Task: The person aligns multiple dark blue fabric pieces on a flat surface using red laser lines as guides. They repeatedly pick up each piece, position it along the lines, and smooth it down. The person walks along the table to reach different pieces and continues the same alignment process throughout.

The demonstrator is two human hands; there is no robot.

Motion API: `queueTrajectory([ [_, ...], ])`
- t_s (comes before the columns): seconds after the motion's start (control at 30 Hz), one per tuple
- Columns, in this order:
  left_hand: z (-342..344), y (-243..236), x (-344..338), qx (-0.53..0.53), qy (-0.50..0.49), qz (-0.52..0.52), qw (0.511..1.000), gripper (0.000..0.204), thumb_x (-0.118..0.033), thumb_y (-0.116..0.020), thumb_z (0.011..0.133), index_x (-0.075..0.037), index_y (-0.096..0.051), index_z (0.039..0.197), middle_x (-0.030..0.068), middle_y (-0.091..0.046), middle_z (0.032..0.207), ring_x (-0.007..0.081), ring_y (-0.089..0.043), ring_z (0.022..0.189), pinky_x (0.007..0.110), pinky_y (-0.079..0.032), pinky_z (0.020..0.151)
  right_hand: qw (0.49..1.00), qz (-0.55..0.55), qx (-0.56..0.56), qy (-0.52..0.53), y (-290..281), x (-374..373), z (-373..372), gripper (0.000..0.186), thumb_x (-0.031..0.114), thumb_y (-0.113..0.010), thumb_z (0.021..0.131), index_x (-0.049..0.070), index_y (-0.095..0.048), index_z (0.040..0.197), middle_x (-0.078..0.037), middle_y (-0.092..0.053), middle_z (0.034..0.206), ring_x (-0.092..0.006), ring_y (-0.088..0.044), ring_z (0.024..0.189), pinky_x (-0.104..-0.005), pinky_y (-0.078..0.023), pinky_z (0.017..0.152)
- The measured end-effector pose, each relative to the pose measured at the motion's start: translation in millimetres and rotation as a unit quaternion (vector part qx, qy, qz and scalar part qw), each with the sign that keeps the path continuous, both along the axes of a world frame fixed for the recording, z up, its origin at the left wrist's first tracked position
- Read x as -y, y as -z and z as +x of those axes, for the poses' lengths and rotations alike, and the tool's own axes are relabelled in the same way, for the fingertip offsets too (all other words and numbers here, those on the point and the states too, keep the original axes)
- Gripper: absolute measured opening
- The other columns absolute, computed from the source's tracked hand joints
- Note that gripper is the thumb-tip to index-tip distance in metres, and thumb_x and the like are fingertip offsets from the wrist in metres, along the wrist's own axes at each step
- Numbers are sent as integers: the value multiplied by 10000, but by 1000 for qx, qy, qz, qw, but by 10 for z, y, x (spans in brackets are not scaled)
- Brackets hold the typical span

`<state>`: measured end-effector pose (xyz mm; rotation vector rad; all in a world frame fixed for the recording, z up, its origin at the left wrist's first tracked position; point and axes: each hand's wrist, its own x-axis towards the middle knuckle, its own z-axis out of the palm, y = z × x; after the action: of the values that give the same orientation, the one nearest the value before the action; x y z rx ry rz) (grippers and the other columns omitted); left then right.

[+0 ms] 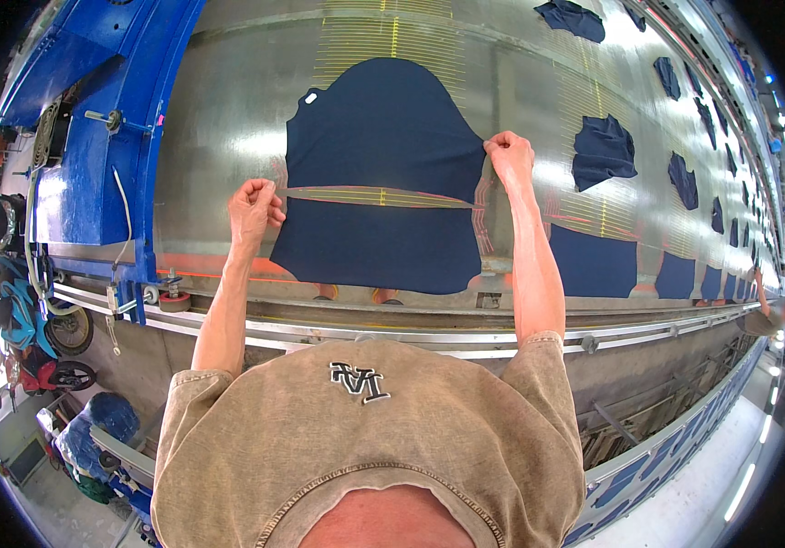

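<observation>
A large dark blue fabric panel [379, 128] with a rounded far edge lies flat in front of me. Pinched at its right corner is the fabric edge, between the thumb and fingers of my right hand [509, 160]. My left hand [254, 210] is beside the panel's near left corner, thumb and forefinger together and the other fingers curled; whether anything is between them is hidden. Nearer to me lies a second dark blue fabric panel [379, 245], set apart by a narrow gap. A small white tag [311, 98] sits on the far panel's left edge.
Both panels lie on a long grey metal table [219, 137] marked with yellow lines. A blue machine frame [141, 137] stands at the left. Crumpled dark fabric pieces [604, 152] and flat panels [594, 260] continue rightward. A metal rail [447, 340] runs along the near side.
</observation>
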<state>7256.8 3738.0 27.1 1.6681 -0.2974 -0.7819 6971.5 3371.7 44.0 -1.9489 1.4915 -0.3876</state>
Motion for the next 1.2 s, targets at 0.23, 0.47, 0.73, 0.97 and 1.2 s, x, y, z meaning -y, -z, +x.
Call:
queueTrajectory([
  [0.23, -8, -9, 11, 3, -4, 11, 1000, 232, -249, -658, 987, -22, -639, 1030, 47, -663, 756, 109, -635, 525, 227, -495, 420, 1000, 7, 11, 1, 3, -61, 27, 204, 220, -774, 755, 58, -760, 879, -100, -738, 834, -258, -693, 839, -382, -519, 809],
  [0.47, -7, -6, 14, -3, 1, 6, 1000, 212, -243, -654, 988, -35, -643, 1030, 48, -666, 758, 106, -637, 527, 222, -490, 419, 1000, -3, -6, 12, 63, -76, 71, 175, 198, -775, 784, 54, -758, 883, -68, -725, 786, -180, -663, 754, -341, -501, 721],
  [0.73, -9, -59, 2, -18, -18, 0, 1000, 234, -257, -669, 980, -29, -642, 1031, 53, -670, 775, 117, -648, 549, 234, -512, 445, 996, 16, 77, 29, 47, -33, -2, 225, 200, -756, 809, 19, -762, 943, -79, -731, 836, -165, -652, 796, -320, -502, 756],
  [0.97, 65, -56, -71, -65, -81, -82, 991, 227, -223, -655, 982, -2, -633, 1029, 83, -661, 824, 154, -677, 632, 256, -554, 506, 992, 36, 99, 63, 67, -50, -11, 234, 203, -730, 830, -1, -754, 942, -89, -729, 821, -165, -649, 758, -315, -508, 737],
  [1.2, 126, -185, 51, -10, -132, -59, 989, 205, -186, -639, 990, 1, -645, 1074, 83, -680, 886, 163, -693, 757, 282, -588, 636, 985, 68, 148, 63, 55, -46, -61, 224, 184, -734, 830, -15, -748, 931, -50, -704, 800, -128, -606, 741, -286, -476, 710],
])
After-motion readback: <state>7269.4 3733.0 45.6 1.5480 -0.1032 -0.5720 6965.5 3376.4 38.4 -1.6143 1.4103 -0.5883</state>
